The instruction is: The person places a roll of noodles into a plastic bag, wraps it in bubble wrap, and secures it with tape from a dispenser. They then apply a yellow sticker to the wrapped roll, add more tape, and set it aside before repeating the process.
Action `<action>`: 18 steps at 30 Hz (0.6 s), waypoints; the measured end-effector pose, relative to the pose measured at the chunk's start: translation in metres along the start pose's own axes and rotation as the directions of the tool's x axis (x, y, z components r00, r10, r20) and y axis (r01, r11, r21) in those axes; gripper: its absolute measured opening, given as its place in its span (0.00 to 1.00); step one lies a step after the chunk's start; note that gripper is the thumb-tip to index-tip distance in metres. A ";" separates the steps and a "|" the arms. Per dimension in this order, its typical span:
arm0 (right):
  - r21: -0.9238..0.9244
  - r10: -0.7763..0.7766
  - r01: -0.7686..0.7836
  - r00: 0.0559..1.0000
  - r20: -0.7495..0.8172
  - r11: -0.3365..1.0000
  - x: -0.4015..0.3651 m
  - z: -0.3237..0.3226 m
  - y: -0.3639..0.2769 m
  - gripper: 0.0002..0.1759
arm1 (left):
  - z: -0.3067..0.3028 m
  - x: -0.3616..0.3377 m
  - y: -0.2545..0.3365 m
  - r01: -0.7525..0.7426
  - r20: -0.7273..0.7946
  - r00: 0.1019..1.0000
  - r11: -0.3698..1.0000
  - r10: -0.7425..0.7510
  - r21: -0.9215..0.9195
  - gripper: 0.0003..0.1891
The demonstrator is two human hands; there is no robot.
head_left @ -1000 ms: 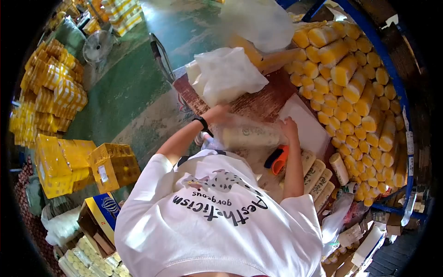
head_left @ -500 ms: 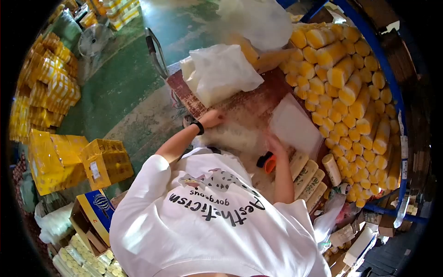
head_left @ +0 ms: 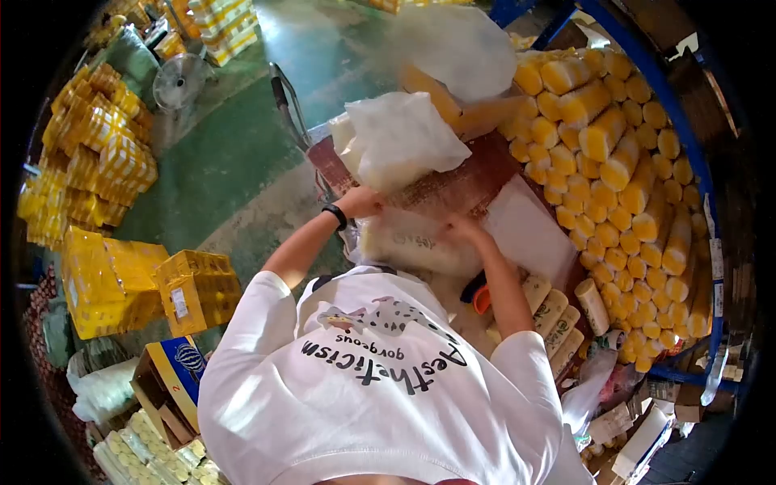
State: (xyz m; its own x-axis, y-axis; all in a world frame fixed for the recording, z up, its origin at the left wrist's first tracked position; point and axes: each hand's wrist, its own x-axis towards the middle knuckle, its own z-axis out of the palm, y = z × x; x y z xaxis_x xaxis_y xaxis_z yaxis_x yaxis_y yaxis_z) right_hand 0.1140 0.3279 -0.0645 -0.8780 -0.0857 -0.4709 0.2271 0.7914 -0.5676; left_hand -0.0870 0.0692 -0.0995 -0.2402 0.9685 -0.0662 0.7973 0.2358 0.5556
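My left hand (head_left: 365,202) is loosely curled, my right hand (head_left: 461,229) blurred and bent; I can't tell how firmly either grips. The wrapped roll (head_left: 416,244) sits just nearer me, spanning between them.

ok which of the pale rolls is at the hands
The blurred roll with dark lettering, between the left hand and right hand; the row of similar rolls lies right of the right forearm.

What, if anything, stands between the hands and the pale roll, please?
Nothing visible does: the left hand is at the left end of the pale roll, the right hand by its far edge. The orange item lies off to one side.
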 end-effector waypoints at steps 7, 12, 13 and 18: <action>-0.328 -0.194 0.145 0.973 -0.123 0.934 -0.049 -0.015 -0.016 0.07 | -0.046 -0.017 0.056 -0.283 -0.180 0.933 0.945 0.311 0.167 0.02; -0.529 -0.200 0.041 0.948 -0.246 0.847 -0.085 0.034 -0.025 0.17 | -0.008 -0.038 0.065 -0.445 -0.090 0.878 0.872 0.469 0.201 0.07; -0.537 -0.178 0.008 0.948 -0.265 0.844 -0.089 0.042 -0.024 0.18 | 0.009 -0.039 0.062 -0.455 -0.092 0.877 0.876 0.472 0.158 0.08; -0.476 -0.184 0.048 0.952 -0.243 0.878 -0.102 0.054 -0.023 0.21 | 0.009 -0.051 0.066 -0.220 0.087 0.971 0.974 0.225 -0.059 0.11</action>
State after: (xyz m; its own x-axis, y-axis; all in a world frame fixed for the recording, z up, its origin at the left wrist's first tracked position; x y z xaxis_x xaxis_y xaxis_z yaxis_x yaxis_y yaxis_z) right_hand 0.2206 0.2860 -0.0398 -0.9804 -0.0802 -0.1802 -0.0434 0.9789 -0.1996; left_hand -0.0170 0.0359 -0.0675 -0.0059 0.9999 -0.0112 0.7967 0.0115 0.6042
